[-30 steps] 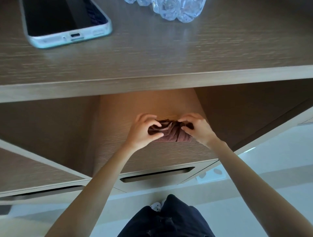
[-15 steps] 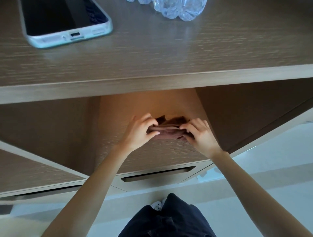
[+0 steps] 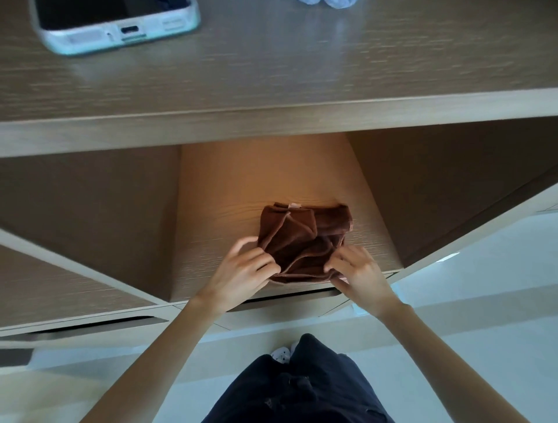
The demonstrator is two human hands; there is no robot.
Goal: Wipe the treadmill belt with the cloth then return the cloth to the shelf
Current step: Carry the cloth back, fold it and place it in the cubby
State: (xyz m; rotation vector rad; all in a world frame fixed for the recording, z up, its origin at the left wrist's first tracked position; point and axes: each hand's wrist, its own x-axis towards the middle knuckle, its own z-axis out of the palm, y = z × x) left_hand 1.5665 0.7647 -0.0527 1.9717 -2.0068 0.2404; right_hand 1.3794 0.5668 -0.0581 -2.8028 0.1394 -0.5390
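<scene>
A brown cloth [image 3: 302, 235], loosely folded, lies on the wooden shelf [image 3: 229, 187] inside the open middle compartment, near its front edge. My left hand [image 3: 244, 274] pinches the cloth's near left corner. My right hand [image 3: 359, 274] grips its near right edge with curled fingers. Both forearms reach in from below. The treadmill is not in view.
On the wooden top [image 3: 302, 75] above the shelf lies a phone in a pale case [image 3: 117, 27] at the left, and the base of a clear bottle [image 3: 329, 3] shows at the upper edge. Drawer fronts with slot handles [image 3: 283, 297] sit below the shelf. My dark trousers [image 3: 299, 386] stand over pale floor.
The cloth, held bunched between both hands before, now lies spread on the shelf. Both hands have drawn back to its near edge.
</scene>
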